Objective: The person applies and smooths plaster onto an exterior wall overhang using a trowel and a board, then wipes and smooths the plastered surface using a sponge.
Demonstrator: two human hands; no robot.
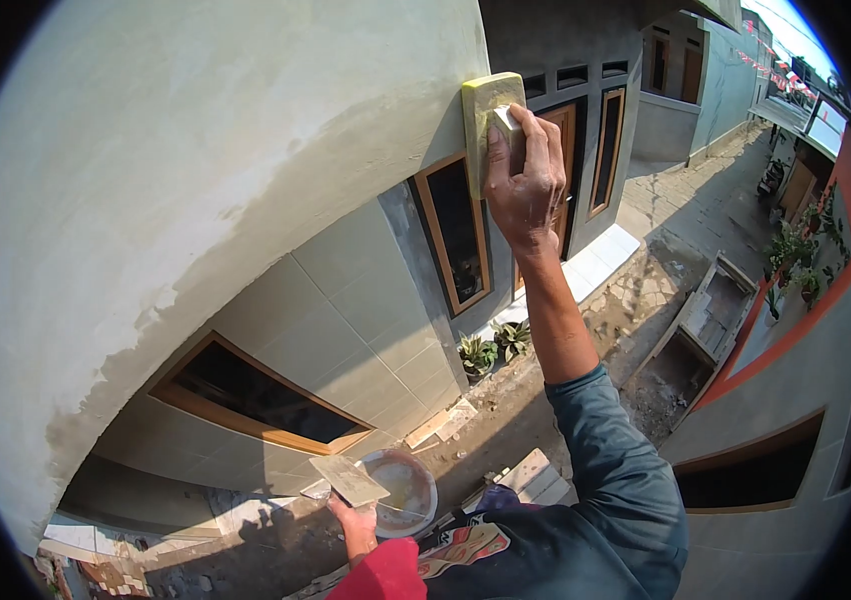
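Note:
My right hand (528,180) is raised and closed on the handle of a yellow-edged plastering float (481,135). The float stands upright at the right-hand corner of the overhanging plastered wall (276,130). Damp, darker plaster runs along the wall's lower edge. Low down, my left hand (354,525) is closed around a flat rectangular trowel (351,482) with a pale, plaster-smeared face. A second, shinier piece shows beside the trowel, too small to make out. Just right of the left hand is a round white bucket (424,505) with pale, wet-looking contents.
Below lies a narrow alley (506,420) with potted plants (479,352) by the house wall. A wooden trough-like frame (701,325) rests on the ground at right. Planks (536,478) are beneath me. An orange-edged wall (786,340) bounds the right side.

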